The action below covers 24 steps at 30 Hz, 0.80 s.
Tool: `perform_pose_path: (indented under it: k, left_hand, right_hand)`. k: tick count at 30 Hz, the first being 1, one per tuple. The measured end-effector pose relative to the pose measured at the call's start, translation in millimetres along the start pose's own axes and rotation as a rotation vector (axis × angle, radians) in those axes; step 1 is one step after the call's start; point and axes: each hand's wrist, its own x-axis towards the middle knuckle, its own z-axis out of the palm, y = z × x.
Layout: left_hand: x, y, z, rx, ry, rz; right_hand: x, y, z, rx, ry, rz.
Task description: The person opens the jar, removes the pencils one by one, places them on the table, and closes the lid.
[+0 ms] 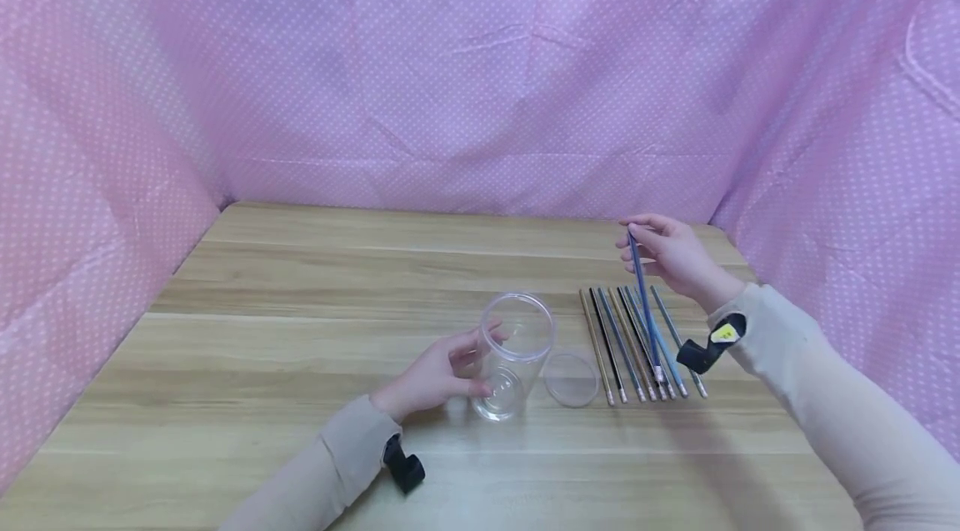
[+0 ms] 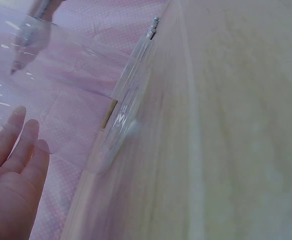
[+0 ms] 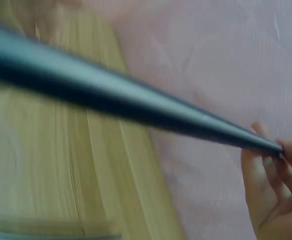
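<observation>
My left hand (image 1: 438,368) holds a clear plastic cup (image 1: 528,348) from its left side, thumb in front and fingers behind. The cup stands upright on the table, its wide open mouth up. In the left wrist view, fingertips lie along the see-through wall of the cup (image 2: 71,95). Higher up at the right, my right hand (image 1: 678,256) pinches a dark blue pencil (image 1: 643,289) by its upper end. That pencil slants down, eraser end lowest, over a row of pencils (image 1: 596,348). The right wrist view shows the pencil (image 3: 136,100) running to the fingertips.
A round clear lid (image 1: 572,381) lies flat between the cup and the pencils. The row has several gold, black and blue pencils, erasers toward the front. Pink dotted cloth (image 1: 480,97) hangs behind and beside the wooden table (image 1: 300,331).
</observation>
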Motion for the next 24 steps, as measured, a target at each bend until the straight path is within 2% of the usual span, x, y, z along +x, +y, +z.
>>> perform_pose_path:
  k: [3,6,9,11,14,20,24]
  left_hand:
    - [0.1,0.4,-0.7,-0.005,0.004,-0.001]
    - [-0.3,1.1,-1.1,0.001,0.002,-0.002]
    - [-0.3,1.3,-1.7,0.004,-0.004,-0.005]
    - [0.1,0.4,-1.8,0.008,-0.01,0.003]
    - [0.4,-0.2,-2.2,0.011,-0.009,0.003]
    - [0.3,-0.7,-2.3,0.006,-0.01,0.007]
    - [-0.6,0.7,-1.6,-0.009,-0.01,0.0]
  right_hand:
    - [3.6,14,-24,-0.092,0.002,-0.033]
    - [4.6,25,-47,-0.251,0.034,-0.041]
    - [3.7,33,-65,-0.414,0.06,-0.007]
    - [2.7,37,-74,-0.486,0.065,0.021]
    - [2.0,41,-85,-0.519,0.056,0.057]
    - [0.7,58,-105,-0.549,0.066,0.051]
    - [-0.7,71,-116,-0.638,0.088,0.055]
